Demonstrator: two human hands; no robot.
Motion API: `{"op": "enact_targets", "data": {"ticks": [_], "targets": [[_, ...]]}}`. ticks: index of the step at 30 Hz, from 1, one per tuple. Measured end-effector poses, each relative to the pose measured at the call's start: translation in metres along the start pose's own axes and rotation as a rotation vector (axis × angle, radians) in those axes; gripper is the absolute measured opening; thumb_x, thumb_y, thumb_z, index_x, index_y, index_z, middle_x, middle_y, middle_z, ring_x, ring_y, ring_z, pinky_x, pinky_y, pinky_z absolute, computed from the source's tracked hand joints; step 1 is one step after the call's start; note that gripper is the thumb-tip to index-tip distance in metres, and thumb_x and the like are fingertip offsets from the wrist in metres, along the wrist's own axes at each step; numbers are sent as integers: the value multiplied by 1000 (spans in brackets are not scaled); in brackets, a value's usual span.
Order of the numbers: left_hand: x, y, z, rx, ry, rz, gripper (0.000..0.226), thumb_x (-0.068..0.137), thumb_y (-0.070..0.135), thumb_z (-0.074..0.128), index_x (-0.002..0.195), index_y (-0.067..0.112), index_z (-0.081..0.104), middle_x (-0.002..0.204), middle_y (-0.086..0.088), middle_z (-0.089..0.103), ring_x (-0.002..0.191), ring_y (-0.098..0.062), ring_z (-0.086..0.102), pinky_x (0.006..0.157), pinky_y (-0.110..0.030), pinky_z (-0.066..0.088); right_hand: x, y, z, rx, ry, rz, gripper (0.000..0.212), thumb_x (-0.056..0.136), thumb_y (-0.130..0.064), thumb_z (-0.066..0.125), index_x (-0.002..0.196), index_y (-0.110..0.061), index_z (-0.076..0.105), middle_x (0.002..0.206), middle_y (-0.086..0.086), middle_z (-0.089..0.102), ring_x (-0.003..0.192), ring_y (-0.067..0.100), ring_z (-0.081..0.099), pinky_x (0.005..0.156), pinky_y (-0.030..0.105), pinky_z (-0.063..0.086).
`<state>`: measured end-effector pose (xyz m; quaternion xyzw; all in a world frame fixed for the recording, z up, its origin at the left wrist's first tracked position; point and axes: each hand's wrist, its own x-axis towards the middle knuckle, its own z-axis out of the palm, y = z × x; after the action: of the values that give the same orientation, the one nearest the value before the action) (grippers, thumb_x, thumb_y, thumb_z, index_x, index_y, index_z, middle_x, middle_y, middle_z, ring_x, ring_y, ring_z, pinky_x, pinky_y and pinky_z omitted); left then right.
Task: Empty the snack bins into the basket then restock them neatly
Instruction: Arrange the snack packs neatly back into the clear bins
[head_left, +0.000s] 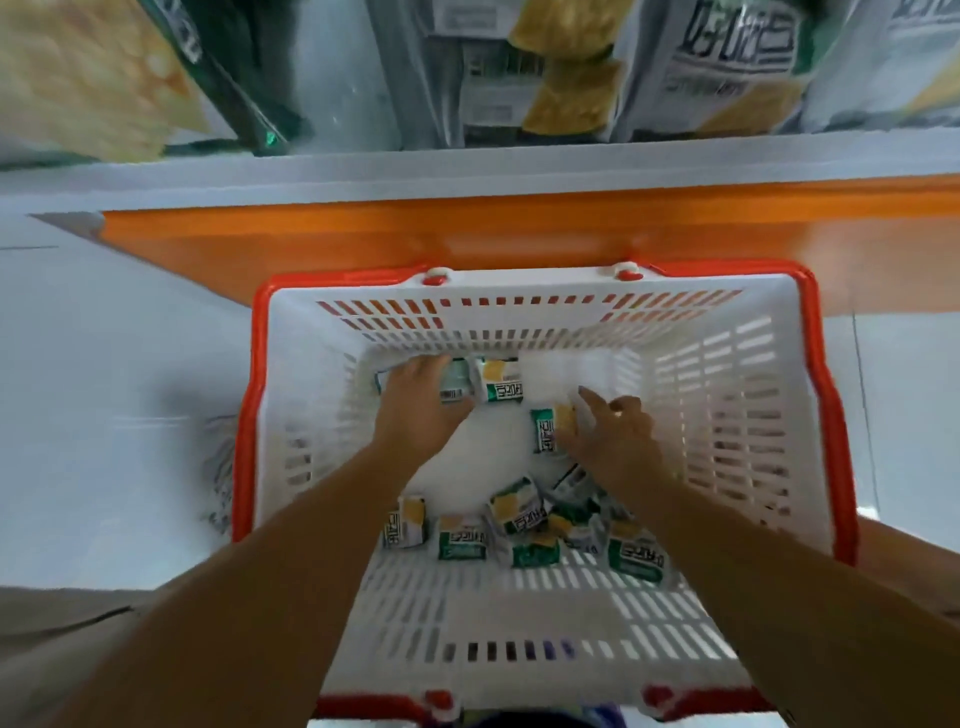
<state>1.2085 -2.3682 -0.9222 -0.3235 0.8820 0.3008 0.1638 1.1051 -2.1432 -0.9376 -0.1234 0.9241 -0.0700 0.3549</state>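
Both hands, left (415, 400) and right (613, 436), down among packets (501, 382) in basket (779, 415).

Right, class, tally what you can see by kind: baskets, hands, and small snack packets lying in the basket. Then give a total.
Basket: 1
Hands: 2, the left hand and the right hand
Packets: about 10; the near pile overlaps and is blurred, so this count is rough
Total: about 13

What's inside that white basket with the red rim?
Small green-and-yellow snack packets lie loose in the basket. Both hands reach in, left hand and right hand; packets beneath them are partly hidden.
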Motion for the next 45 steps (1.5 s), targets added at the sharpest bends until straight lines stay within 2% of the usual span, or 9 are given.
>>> {"op": "enact_targets", "data": {"ticks": [10,14,18,26,32,35,38,41,45], "targets": [[11,30,31,221,5,-38,50,80,59,67,121,32,59,129,-5,43,116,-31,39,95,-38,41,6,-10,6,210,-146,-70,51,70,-23,81,106,-18,45,101,2,46,89,25,53,72,37,48],[-5,29,37,23,68,55,35,81,38,76,109,19,67,116,-3,63,103,-27,53,86,-36,42,4,-2,6,348,-171,-24,48,78,-21,77,102,-16,36,80,0,49,67,18,50,52,28,39],[-27,33,26,-325,-14,-22,14,90,18,65,99,10,58,80,1,59,71,-15,52,58,-23,37,-6,3,-5,485,-187,-29,52,82,-27,75,123,-21,44,101,4,59,80,20,57,58,24,42],[-65,52,-11,-941,-182,-300,44,90,7,68,129,19,53,117,-3,53,102,-23,62,89,-42,58,-55,-11,-56,944,-170,-68,31,81,-20,76,100,-30,54,91,0,65,78,12,62,68,24,54],[-99,84,-55,-1249,-267,-251,32,92,-2,59,123,7,59,87,-11,50,66,-16,56,93,-44,55,-101,-33,-99,1091,-209,-181,42,77,-22,73,116,-19,56,110,28,57,95,34,64,89,44,55],[-114,106,-87,-1378,-273,-154,26,90,-4,60,109,12,61,88,-9,56,62,-14,55,93,-43,54,-125,-41,-126,1102,-143,-295,20,83,-11,72,94,-17,57,92,18,54,86,30,66,86,42,57],[-130,126,-116,-1404,-243,-19,39,75,5,77,108,12,56,99,-8,70,89,-21,69,91,-42,53,-150,-54,-161,1033,-49,-406,22,80,-20,77,79,-18,55,77,8,47,76,25,57,81,39,54],[-142,147,-154,-1365,-178,92,47,63,17,82,103,14,58,91,-2,74,95,-25,70,92,-44,53,-172,-67,-207,937,37,-494,38,70,-42,82,97,-26,61,80,9,50,80,26,60,75,41,47],[-153,174,-212,-1211,-99,180,54,72,22,81,121,16,59,107,-4,68,97,-20,67,90,-41,55,-193,-79,-271,849,113,-692,35,78,-29,78,108,-36,60,62,-4,44,65,20,45,68,38,37]]}}
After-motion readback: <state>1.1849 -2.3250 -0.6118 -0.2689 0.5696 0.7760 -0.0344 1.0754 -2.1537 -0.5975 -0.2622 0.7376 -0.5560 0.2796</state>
